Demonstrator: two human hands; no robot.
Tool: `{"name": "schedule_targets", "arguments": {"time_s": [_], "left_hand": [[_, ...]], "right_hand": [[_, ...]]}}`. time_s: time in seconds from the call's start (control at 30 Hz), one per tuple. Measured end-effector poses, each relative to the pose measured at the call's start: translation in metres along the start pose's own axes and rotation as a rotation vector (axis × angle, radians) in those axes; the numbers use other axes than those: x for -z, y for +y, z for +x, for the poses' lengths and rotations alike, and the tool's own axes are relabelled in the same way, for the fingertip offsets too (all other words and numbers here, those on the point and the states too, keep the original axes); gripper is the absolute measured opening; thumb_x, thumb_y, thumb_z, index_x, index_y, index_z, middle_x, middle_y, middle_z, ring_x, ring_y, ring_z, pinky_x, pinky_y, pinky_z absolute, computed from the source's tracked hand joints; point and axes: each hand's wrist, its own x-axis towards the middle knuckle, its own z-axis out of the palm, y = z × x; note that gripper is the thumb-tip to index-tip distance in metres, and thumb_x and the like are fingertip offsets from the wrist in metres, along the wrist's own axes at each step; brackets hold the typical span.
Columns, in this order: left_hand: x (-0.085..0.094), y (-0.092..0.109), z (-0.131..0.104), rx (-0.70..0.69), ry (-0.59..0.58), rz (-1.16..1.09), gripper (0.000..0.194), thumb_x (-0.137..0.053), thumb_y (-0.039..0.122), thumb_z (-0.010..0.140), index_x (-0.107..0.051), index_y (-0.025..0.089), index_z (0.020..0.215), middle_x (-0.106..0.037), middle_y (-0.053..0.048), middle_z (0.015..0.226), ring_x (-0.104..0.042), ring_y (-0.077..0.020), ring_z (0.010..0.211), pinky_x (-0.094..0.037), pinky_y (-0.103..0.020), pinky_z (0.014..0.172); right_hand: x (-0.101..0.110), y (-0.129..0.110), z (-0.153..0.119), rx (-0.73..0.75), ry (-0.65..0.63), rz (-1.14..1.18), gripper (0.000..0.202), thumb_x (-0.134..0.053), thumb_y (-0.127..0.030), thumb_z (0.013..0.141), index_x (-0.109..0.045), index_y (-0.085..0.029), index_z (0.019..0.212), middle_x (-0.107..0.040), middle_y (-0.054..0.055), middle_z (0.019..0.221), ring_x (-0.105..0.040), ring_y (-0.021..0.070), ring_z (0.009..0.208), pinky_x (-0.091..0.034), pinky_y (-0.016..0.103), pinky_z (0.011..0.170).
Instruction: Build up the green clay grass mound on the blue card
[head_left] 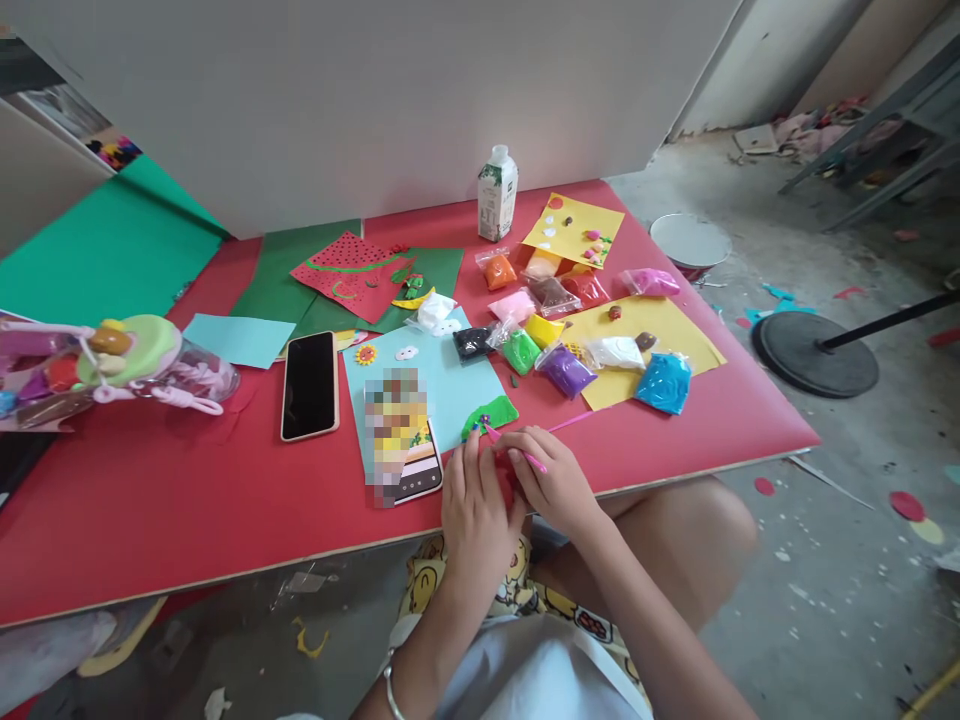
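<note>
Right hand [551, 475] grip: fingers closed on the pink tool [536, 462], tool slanted, far tip at the small dark flower [484, 420] on the green clay [504, 408]. Left hand [476, 505] grip: nothing clamped, fingers stretched out side by side, thumb apart, fingertips at the near edge of the green clay. Can't tell how hard they press.

Green clay sits at the near right corner of the blue sheet [469, 375], on the red surface [225, 500]. Same sheet has a sun [366, 355] and a cloud [406, 353] near its far left corner. Lit phone [420, 480] overlaps its near left part, just beside the left hand; screen partly blurred. Dark phone [310, 385] lies left of the sheet.

Clay bags beyond and right of the hands: black [472, 344], green [520, 351], purple [568, 371], blue [664, 383], others around them. Carton [497, 195] upright at the far edge, near the yellow card [600, 215]. Watermelon card [352, 275] lies over green sheets [281, 265], far left of the bags.
</note>
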Motion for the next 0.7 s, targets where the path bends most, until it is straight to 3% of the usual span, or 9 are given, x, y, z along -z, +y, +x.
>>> {"name": "schedule_targets", "arguments": {"time_s": [0.2,0.7], "left_hand": [[0.0020,-0.0006,-0.0026,0.025,0.011,-0.071,0.035,-0.053,0.025,0.089,-0.047,0.007,0.118,-0.051,-0.026,0.130,-0.049,-0.0349,0.127,-0.048,-0.053,0.099],[-0.0001,-0.0019,-0.0047,-0.014,0.041,-0.100,0.033,-0.054,0.021,0.087,-0.048,0.007,0.116,-0.055,-0.024,0.122,-0.052,-0.0333,0.123,-0.051,-0.051,0.097]], "right_hand": [[-0.0048,-0.0006,0.0018,0.087,-0.071,-0.128,0.027,-0.030,-0.025,0.102,-0.056,-0.020,0.094,-0.067,0.006,0.082,-0.058,0.0186,0.069,-0.046,0.033,0.064],[-0.0067,-0.0007,0.0023,0.093,-0.076,-0.100,0.025,-0.032,-0.024,0.101,-0.055,-0.021,0.092,-0.066,0.005,0.080,-0.058,0.0180,0.069,-0.048,0.032,0.064]]}}
